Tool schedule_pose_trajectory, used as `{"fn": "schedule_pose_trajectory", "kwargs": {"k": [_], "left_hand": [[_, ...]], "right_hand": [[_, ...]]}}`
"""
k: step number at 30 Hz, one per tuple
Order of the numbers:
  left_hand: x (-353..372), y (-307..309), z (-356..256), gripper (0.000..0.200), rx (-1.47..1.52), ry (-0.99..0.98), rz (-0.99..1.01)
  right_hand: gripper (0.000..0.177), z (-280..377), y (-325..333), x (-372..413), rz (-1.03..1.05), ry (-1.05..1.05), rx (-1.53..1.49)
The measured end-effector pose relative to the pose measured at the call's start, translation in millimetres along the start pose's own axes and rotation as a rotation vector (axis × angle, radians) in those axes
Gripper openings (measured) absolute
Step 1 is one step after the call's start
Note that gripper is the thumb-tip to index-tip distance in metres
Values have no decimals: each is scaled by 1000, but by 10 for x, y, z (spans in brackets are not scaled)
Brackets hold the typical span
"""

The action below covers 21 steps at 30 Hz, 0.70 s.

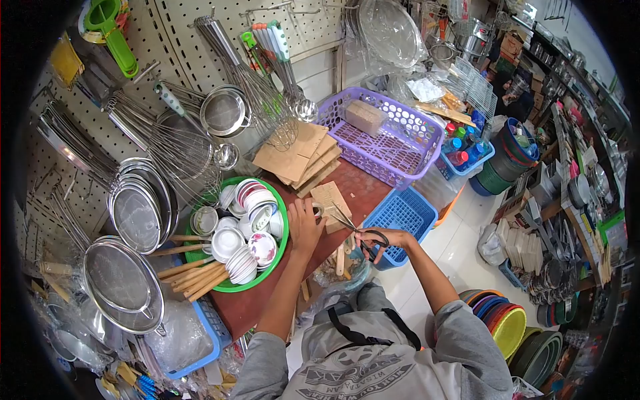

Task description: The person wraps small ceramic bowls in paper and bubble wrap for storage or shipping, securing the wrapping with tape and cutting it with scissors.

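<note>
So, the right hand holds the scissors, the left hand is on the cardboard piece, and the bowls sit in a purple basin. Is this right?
Not quite: in the head view the bowls sit in a green basin, not purple. The right hand does hold the scissors, and the left hand is on the cardboard piece.

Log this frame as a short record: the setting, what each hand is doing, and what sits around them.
setting: shop stall, pegboard wall hung with strainers and whisks
left hand: grips cardboard piece on the red-brown table
right hand: holds scissors, blades at the cardboard piece
left of hands: green basin filled with small bowls
behind: cardboard stack, purple basket
right of table: blue basket
</note>
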State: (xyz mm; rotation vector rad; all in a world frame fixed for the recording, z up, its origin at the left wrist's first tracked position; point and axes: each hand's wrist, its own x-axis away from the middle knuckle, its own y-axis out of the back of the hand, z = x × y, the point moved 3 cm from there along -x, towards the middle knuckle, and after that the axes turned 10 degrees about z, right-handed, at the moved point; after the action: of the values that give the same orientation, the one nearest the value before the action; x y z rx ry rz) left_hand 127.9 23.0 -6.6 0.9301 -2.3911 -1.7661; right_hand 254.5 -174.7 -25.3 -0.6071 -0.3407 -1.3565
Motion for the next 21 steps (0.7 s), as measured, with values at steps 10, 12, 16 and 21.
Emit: {"fn": "schedule_pose_trajectory", "kwargs": {"k": [10,12,16,21], "left_hand": [[10,0,-10,59,-15,12,15],[16,0,-11,56,-34,13,28],[24,12,-19,57,-15,3,17],[23,17,-18,58,8,-26,-17]], "right_hand": [[70,7,-233,-214,-91,101,34],[70,2,-277,-263,-116,120,30],[72,-33,-280,-433,-204,193,81],[72,17,-323,-571,-276,188,-5]]}}
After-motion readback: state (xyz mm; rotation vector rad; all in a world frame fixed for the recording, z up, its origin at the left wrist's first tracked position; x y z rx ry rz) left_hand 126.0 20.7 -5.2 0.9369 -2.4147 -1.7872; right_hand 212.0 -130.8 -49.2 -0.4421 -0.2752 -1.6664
